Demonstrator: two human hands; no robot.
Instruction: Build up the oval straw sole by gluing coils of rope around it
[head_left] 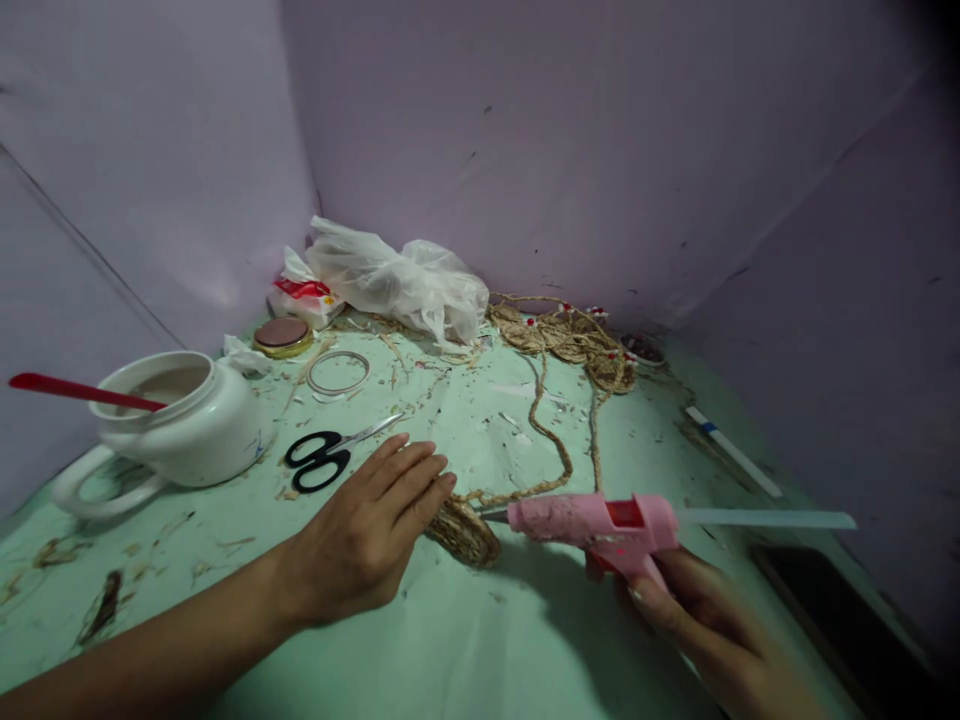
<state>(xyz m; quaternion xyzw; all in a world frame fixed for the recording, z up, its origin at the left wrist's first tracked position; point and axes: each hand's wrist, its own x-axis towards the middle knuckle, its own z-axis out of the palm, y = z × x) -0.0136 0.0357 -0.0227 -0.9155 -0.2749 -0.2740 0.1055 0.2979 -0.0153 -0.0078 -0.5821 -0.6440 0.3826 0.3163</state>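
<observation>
My right hand is wrapped around the handle of a pink hot glue gun, with a long translucent glue stick sticking out of its back. The gun's metal nozzle points left and is at or very near the edge of a flat coil of braided straw rope. On that coil lies my left hand, its fingers together over the left part and holding it; the thumb is hidden. From the coil a loose braided rope runs to the right and back toward the wall.
Black-handled scissors lie beyond my left hand. A white pot with a red stick stands left. Behind are a tape ring, a round tin, a plastic bag and woven discs. A dark phone-like slab lies right.
</observation>
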